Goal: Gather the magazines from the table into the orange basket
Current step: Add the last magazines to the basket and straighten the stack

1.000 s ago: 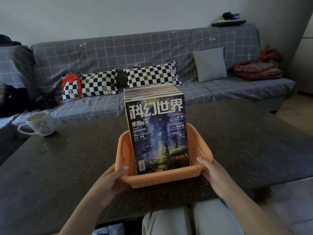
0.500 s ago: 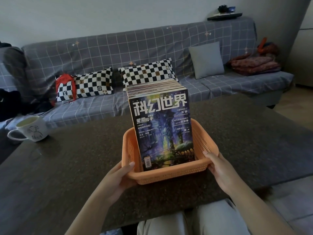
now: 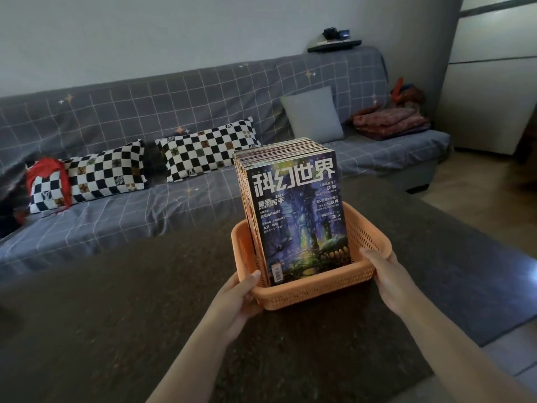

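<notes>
An orange plastic basket (image 3: 313,293) stands on the dark speckled table (image 3: 116,301), a little right of centre. A thick row of magazines (image 3: 293,210) stands upright inside it, the front cover dark blue with large white characters. My left hand (image 3: 238,298) grips the basket's front left corner, thumb over the rim. My right hand (image 3: 386,274) grips the right rim near the front corner, thumb on top. No loose magazines are visible on the table.
A grey checked sofa (image 3: 174,112) runs behind the table with two black-and-white checkered pillows (image 3: 203,149), a grey cushion (image 3: 313,114) and folded red cloth (image 3: 389,120) at its right end. Pale cabinets (image 3: 488,97) stand at the far right.
The view has swung to the right, so the white mug at the left has left the frame. Both hands keep their hold on the basket, which now sits further right in view.
</notes>
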`<state>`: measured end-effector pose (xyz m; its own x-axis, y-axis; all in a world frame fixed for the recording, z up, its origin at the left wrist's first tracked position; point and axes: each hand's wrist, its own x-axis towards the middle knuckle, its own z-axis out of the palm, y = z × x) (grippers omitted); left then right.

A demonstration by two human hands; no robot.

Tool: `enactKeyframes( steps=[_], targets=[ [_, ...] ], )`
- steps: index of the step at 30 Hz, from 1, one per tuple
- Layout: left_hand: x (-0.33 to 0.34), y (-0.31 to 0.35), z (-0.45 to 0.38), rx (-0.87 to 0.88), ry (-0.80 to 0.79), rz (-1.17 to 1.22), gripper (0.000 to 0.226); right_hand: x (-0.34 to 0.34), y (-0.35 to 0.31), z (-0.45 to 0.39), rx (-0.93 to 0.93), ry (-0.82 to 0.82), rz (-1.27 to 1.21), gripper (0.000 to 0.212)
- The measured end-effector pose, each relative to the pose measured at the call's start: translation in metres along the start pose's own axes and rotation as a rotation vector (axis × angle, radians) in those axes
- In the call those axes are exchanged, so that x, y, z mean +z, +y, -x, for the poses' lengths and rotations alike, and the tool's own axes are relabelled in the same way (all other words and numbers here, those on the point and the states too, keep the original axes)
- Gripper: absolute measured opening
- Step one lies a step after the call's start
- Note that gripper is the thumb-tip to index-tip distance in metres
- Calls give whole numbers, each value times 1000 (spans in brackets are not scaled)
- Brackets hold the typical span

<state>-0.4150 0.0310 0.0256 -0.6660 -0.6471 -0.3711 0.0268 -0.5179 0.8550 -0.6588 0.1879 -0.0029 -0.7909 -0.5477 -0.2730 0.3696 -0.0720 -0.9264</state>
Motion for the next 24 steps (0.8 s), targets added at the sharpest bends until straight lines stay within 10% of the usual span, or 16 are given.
enactKeyframes(
  steps=[24],
  targets=[
    [199,-4,-241,96,-61,-75,32,-96,-98,-258,-118,124,143,58]
  ],
)
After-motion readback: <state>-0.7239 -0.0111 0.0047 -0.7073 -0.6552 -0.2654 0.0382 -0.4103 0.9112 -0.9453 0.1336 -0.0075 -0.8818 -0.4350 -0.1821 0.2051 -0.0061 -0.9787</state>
